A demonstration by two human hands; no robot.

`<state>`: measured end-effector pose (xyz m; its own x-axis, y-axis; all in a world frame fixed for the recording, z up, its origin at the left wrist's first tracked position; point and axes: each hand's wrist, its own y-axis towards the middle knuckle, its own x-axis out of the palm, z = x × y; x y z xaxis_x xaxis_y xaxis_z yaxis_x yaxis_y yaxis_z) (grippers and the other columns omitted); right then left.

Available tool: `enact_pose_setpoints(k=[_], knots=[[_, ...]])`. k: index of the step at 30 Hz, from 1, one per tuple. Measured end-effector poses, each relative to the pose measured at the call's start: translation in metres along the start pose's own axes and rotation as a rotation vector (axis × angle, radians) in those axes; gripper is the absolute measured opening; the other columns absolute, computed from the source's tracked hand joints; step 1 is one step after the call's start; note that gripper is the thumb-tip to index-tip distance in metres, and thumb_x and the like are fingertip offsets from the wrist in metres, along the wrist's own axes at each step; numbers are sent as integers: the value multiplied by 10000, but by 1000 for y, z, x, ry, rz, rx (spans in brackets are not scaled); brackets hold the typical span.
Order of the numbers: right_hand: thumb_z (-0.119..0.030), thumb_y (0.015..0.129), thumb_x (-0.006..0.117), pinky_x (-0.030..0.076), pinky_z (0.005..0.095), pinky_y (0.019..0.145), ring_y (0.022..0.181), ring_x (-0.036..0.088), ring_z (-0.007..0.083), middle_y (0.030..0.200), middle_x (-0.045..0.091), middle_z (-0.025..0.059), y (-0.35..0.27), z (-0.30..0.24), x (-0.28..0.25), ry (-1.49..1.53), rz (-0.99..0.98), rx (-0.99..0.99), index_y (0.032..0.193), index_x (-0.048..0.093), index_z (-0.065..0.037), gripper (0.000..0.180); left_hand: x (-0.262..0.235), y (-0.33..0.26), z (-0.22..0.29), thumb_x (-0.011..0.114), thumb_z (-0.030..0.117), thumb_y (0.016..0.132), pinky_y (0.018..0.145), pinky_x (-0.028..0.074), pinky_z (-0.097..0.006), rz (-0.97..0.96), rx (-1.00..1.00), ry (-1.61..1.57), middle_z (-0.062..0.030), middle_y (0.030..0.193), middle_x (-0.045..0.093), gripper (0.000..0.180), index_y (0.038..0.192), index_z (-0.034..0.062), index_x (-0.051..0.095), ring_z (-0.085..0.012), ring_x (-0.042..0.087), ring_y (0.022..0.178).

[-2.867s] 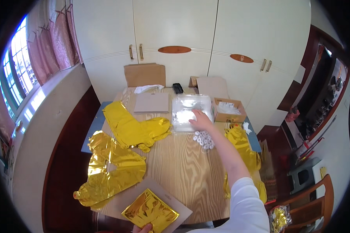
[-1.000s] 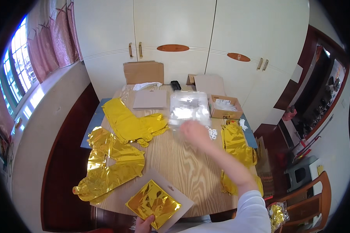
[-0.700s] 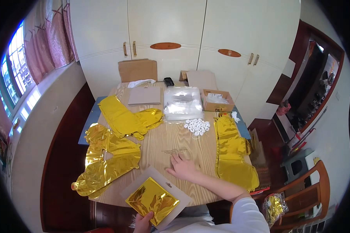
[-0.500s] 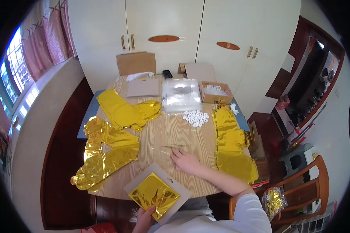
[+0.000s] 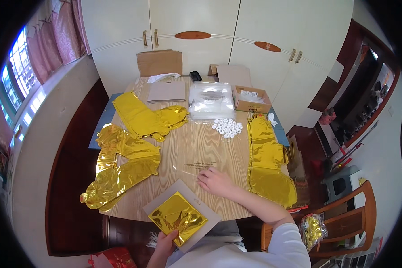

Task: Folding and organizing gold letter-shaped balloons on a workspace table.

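My left hand (image 5: 166, 243) grips a grey-brown backing card (image 5: 208, 217) with a folded gold foil balloon (image 5: 178, 214) lying on it, thumb on top of the foil. The card is tilted over the table's near edge. My right hand (image 5: 215, 182) is at a clear plastic bag (image 5: 200, 165) with dark print, flat on the table. Its fingers are bent and drawn together at the bag's near edge. Unfolded gold foil balloons (image 5: 125, 163) lie to the left, and more gold foil balloons (image 5: 268, 163) to the right.
On the wooden table (image 5: 174, 152), a stack of clear bags (image 5: 211, 100), a pile of white ribbon rolls (image 5: 228, 128), backing cards (image 5: 166, 92) and a cardboard box (image 5: 253, 107) stand farther back. A wooden chair (image 5: 344, 223) with a bagged gold item (image 5: 314, 230) is at right.
The fingers of my right hand have drawn closer together at the bag's edge. My left hand still holds the card and foil balloon. The whole view has shifted slightly.
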<state>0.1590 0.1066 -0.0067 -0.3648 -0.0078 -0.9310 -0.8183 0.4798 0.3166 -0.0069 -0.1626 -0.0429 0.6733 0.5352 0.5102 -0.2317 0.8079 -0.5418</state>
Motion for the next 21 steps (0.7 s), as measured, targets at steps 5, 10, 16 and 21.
enact_pose_setpoints(k=[5, 10, 16, 21], knots=[[-260, 875, 616, 527, 361, 745, 871, 609, 243, 975, 622, 62, 4, 9, -1, 126, -46, -50, 962, 663, -92, 195, 0, -3, 2, 517, -31, 904, 906, 523, -383, 69, 5, 25, -173, 1182, 616, 312, 1215, -61, 518, -262, 640, 1031], [-186, 856, 585, 526, 392, 708, 864, 626, 277, 879, 603, 86, 1, 10, 2, 57, -128, -144, 867, 614, -57, 132, -6, -10, 6, 530, -31, 895, 883, 535, -372, -31, -18, 30, -161, 1161, 630, 320, 1214, -44, 530, -254, 646, 1017], [-177, 841, 600, 525, 406, 684, 811, 640, 290, 827, 605, 97, 12, 0, 3, 101, -137, -70, 833, 644, -61, 124, -3, -8, -3, 561, -8, 907, 863, 520, -342, -58, -137, 154, -119, 1104, 653, 264, 1168, -41, 580, -211, 640, 990], [-191, 823, 637, 531, 395, 685, 807, 654, 284, 847, 642, 85, 6, -2, 2, 217, -143, -3, 896, 684, -85, 137, 9, -3, 8, 538, -6, 914, 850, 530, -344, 33, -62, 79, -137, 1113, 643, 265, 1175, -50, 564, -224, 645, 974]])
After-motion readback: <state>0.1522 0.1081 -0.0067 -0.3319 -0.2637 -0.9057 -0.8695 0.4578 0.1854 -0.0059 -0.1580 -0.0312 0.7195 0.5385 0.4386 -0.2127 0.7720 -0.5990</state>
